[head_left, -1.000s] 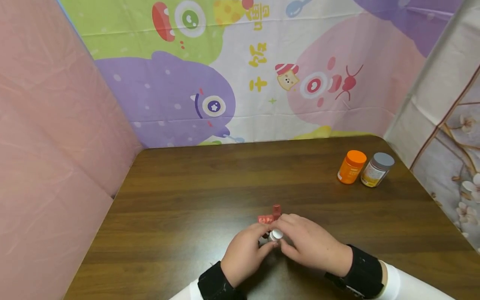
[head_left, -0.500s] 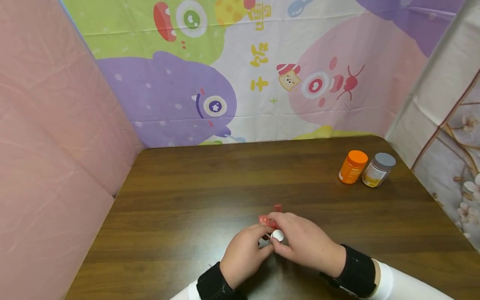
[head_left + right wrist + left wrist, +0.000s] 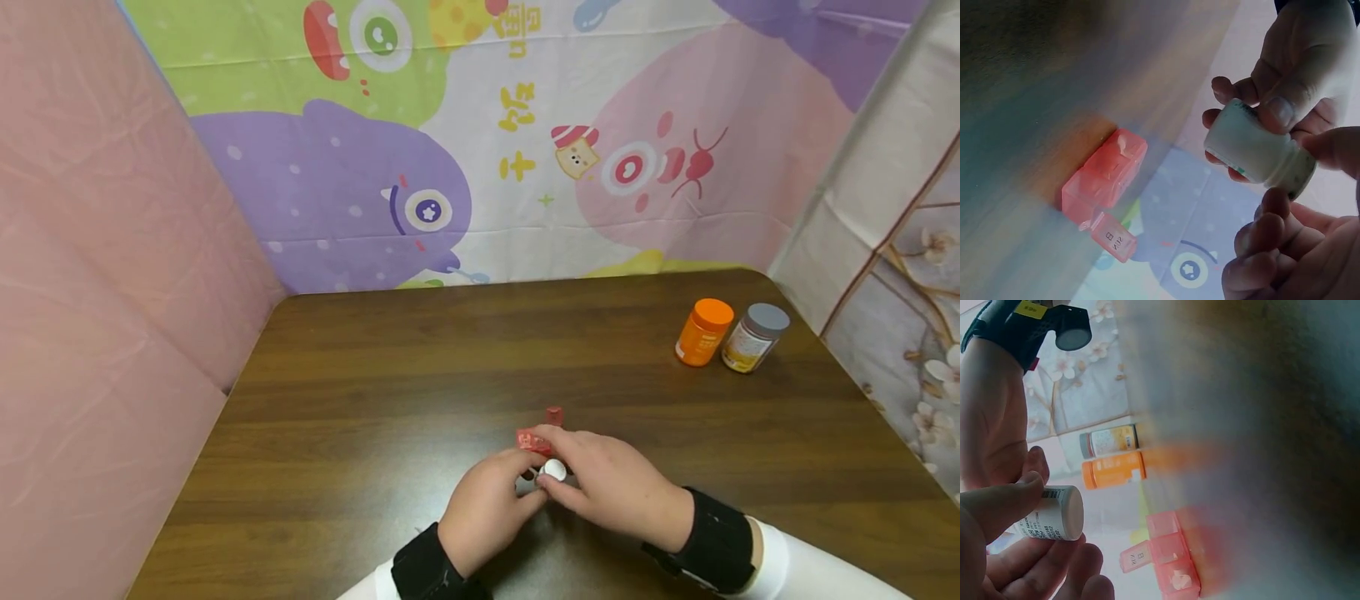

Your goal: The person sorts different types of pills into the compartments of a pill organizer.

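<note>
In the head view, my left hand (image 3: pixel 487 510) and right hand (image 3: pixel 622 485) meet around a small white pill bottle, its white cap (image 3: pixel 554 469) uppermost. The left wrist view shows the left thumb and fingers gripping the body of the pill bottle (image 3: pixel 1047 515), which has printed text and a barcode. In the right wrist view, the right thumb and fingers pinch the cap (image 3: pixel 1294 173). Just beyond the hands, a translucent red pill organizer (image 3: pixel 529 440) sits on the table, partly hidden by the right hand. One lid (image 3: pixel 1114 237), marked SUN, stands open.
An orange bottle (image 3: pixel 703 333) and a grey-lidded bottle (image 3: pixel 754 338) stand side by side at the table's back right. A cartoon-printed cloth (image 3: pixel 517 208) hangs behind the wooden table (image 3: pixel 375 375), with a pink cloth (image 3: pixel 112 292) along the left.
The right thumb has come in from beside the pill bottle to the near edge of its cap, and the right index finger has shifted left. The left hand stays almost still.
</note>
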Motion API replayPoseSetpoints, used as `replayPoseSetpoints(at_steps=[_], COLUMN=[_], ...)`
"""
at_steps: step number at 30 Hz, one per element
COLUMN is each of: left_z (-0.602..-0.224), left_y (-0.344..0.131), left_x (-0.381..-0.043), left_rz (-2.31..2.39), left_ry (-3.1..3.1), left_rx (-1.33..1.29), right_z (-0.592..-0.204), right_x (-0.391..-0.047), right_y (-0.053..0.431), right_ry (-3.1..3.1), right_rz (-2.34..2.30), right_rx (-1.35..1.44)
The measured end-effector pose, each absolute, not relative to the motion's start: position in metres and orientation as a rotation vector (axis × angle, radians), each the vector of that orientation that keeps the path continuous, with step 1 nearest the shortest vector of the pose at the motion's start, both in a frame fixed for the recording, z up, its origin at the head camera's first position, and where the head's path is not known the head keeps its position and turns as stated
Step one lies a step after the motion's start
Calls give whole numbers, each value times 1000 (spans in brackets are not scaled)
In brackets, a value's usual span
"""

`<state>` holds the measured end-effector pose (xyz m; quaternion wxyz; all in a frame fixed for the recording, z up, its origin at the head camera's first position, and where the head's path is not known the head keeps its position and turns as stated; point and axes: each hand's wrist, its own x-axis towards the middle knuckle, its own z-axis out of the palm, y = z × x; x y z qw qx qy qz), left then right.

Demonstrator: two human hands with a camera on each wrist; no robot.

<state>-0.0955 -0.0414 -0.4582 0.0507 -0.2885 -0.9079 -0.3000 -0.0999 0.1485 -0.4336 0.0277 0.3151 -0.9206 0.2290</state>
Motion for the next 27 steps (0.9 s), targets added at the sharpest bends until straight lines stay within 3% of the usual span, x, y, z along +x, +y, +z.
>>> replayPoseSetpoints(at_steps=[8,16,27], left_z=[-462,-460,-454], left_y=[-43,-49,-58], left_x=[-97,-101,-110], left_rz=[-868,-875,-923], left_ry=[-2799,-2827,-2791], left_rx=[-867,-794,-716], right_z=[-432,-433,-463], right_x=[-102,-110,-128], right_y=[155,182,231], right_ry=[-2665,-2768,-3048], right_rz=[681,667,426], right_rx=[1136,942,790])
